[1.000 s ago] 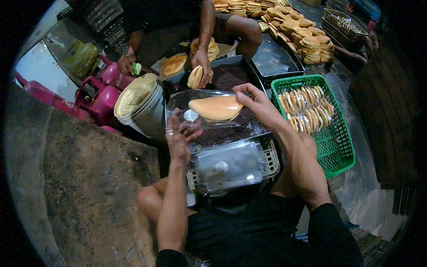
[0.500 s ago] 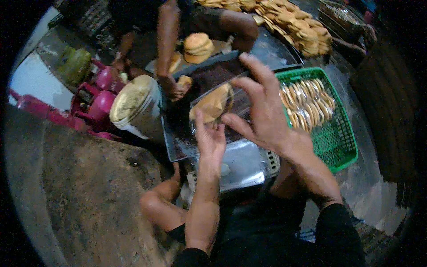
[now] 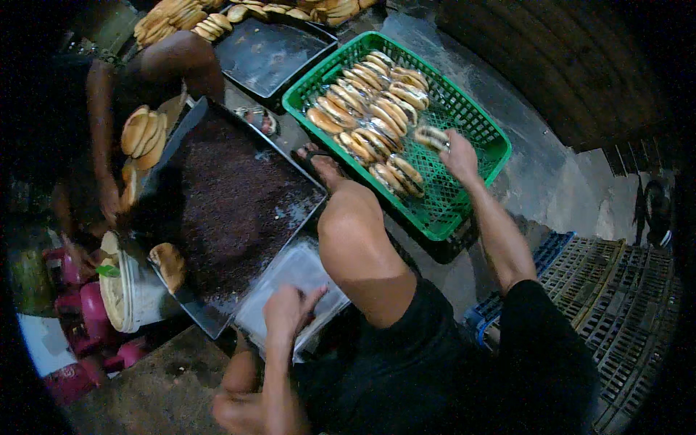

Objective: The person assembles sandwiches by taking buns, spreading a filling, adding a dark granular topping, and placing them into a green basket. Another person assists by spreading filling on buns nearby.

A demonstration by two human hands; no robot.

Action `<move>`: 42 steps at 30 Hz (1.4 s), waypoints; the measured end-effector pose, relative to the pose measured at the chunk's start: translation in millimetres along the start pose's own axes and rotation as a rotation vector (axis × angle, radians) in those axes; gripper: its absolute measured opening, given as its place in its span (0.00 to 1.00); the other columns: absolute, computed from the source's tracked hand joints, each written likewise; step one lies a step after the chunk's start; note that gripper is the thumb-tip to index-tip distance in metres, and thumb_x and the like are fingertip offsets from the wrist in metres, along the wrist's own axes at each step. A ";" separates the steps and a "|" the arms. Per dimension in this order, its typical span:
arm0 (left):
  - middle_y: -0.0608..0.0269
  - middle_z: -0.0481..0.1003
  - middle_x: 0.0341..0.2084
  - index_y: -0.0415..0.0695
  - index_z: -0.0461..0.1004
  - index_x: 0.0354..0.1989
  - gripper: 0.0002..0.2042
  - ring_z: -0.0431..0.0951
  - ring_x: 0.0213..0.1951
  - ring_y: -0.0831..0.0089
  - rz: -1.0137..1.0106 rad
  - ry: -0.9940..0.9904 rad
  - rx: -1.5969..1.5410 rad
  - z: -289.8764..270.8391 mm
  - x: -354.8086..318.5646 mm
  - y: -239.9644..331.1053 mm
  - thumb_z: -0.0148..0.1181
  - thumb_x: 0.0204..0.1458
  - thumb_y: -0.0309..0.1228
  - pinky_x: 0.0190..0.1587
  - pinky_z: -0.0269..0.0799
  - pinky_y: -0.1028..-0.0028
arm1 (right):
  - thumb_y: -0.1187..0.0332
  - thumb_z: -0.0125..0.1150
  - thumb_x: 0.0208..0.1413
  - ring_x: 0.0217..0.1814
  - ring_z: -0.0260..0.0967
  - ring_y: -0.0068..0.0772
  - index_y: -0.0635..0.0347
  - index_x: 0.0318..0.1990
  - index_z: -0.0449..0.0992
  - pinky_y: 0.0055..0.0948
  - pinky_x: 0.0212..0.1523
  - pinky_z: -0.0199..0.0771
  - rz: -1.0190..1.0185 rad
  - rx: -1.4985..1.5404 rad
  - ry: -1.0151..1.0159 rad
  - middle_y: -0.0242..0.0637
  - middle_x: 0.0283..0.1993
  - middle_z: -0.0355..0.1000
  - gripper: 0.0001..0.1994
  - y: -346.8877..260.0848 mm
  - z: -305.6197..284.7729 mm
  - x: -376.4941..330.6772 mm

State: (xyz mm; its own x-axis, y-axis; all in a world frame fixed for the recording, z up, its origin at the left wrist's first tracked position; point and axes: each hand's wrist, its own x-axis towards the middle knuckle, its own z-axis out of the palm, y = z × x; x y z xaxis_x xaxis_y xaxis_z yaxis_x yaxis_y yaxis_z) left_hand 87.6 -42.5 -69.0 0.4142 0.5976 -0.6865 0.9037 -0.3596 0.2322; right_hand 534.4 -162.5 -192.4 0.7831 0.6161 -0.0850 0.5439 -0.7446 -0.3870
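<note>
My right hand (image 3: 460, 156) is closed on a filled bun (image 3: 433, 138) over the right part of the green plastic basket (image 3: 497, 148). Several filled buns (image 3: 383, 116) in clear wrapping stand in rows in that basket. Slightly blurred, my left hand (image 3: 286, 310) is just above a stack of clear plastic bags (image 3: 293, 272). Its thumb stands apart from its bent fingers, and nothing shows between them. Left of the basket, a metal tray (image 3: 259, 129) holds dark brown crumbs (image 3: 225, 196). One bun (image 3: 168, 264) lies at the tray's near left corner.
A co-worker's hand (image 3: 110, 203) is beside stacked buns (image 3: 145, 138) at the tray's left. A white bucket (image 3: 148, 297) stands near pink gas cylinders (image 3: 94, 312). Another dark tray (image 3: 268, 54) lies behind, near piled buns (image 3: 170, 22). Plastic crates (image 3: 580, 268) stand at the lower right.
The view has swung right. My right hand has left the wrapped bun held over the tray and now holds a bun over the basket. My left hand has come down to the plastic bags, without the bun.
</note>
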 end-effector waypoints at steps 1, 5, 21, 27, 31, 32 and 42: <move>0.52 0.77 0.15 0.40 0.78 0.14 0.33 0.79 0.24 0.53 -0.023 0.020 0.053 10.4 -1.6 -1.8 0.58 0.49 0.63 0.32 0.73 0.61 | 0.66 0.65 0.47 0.52 0.72 0.52 0.56 0.52 0.71 0.52 0.52 0.70 0.075 -0.056 -0.054 0.45 0.46 0.75 0.22 9.7 12.7 -7.2; 0.54 0.76 0.14 0.41 0.79 0.15 0.31 0.79 0.22 0.57 -0.097 0.047 0.026 40.6 5.4 -20.5 0.59 0.51 0.60 0.30 0.73 0.61 | 0.53 0.60 0.55 0.58 0.70 0.55 0.55 0.55 0.71 0.54 0.55 0.69 0.029 -0.148 -0.229 0.44 0.52 0.75 0.24 33.0 102.0 -0.7; 0.47 0.79 0.32 0.32 0.75 0.39 0.27 0.82 0.35 0.64 0.404 0.394 -1.795 -8.6 -9.2 -37.1 0.54 0.61 0.51 0.42 0.79 0.66 | 0.67 0.59 0.61 0.34 0.75 0.30 0.63 0.38 0.75 0.26 0.33 0.77 -0.803 1.019 -0.542 0.36 0.33 0.75 0.08 -324.5 -77.3 -172.7; 0.56 0.79 0.36 0.36 0.76 0.37 0.18 0.80 0.39 0.67 0.459 0.848 -1.811 -54.9 -38.2 -81.2 0.58 0.61 0.43 0.46 0.77 0.67 | 0.64 0.57 0.62 0.28 0.71 0.21 0.63 0.38 0.73 0.20 0.25 0.74 -0.279 1.319 -0.599 0.29 0.28 0.68 0.10 -296.6 -47.8 -213.9; 0.64 0.78 0.25 0.41 0.78 0.31 0.11 0.77 0.29 0.76 0.296 1.274 -1.742 -81.6 -66.2 -140.0 0.62 0.58 0.37 0.36 0.75 0.74 | 0.62 0.56 0.64 0.32 0.71 0.21 0.65 0.40 0.72 0.18 0.25 0.71 -0.494 1.271 -0.759 0.32 0.32 0.70 0.12 -372.6 -45.9 -230.4; 0.63 0.78 0.27 0.45 0.76 0.25 0.14 0.76 0.31 0.75 0.180 1.486 -1.590 -97.6 -84.8 -154.5 0.62 0.57 0.41 0.35 0.74 0.72 | 0.61 0.56 0.64 0.36 0.72 0.22 0.67 0.45 0.71 0.19 0.29 0.72 -0.574 1.271 -0.711 0.35 0.36 0.71 0.14 -403.4 -35.7 -241.3; 0.45 0.78 0.37 0.40 0.66 0.48 0.19 0.81 0.31 0.61 0.349 1.414 -2.079 -108.4 -89.8 -212.8 0.44 0.65 0.45 0.38 0.82 0.63 | 0.42 0.77 0.35 0.61 0.61 0.56 0.63 0.63 0.53 0.49 0.58 0.66 -0.271 0.465 -0.228 0.53 0.58 0.60 0.53 -561.8 178.1 -308.3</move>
State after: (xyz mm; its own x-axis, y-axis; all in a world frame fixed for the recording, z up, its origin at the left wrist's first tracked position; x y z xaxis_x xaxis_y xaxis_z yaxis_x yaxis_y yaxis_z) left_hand -130.2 58.0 18.0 -0.4598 0.8834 -0.0903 -0.5744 -0.2183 0.7889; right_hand -66.3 111.6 -112.3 0.5216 0.8470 -0.1026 0.4856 -0.3936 -0.7805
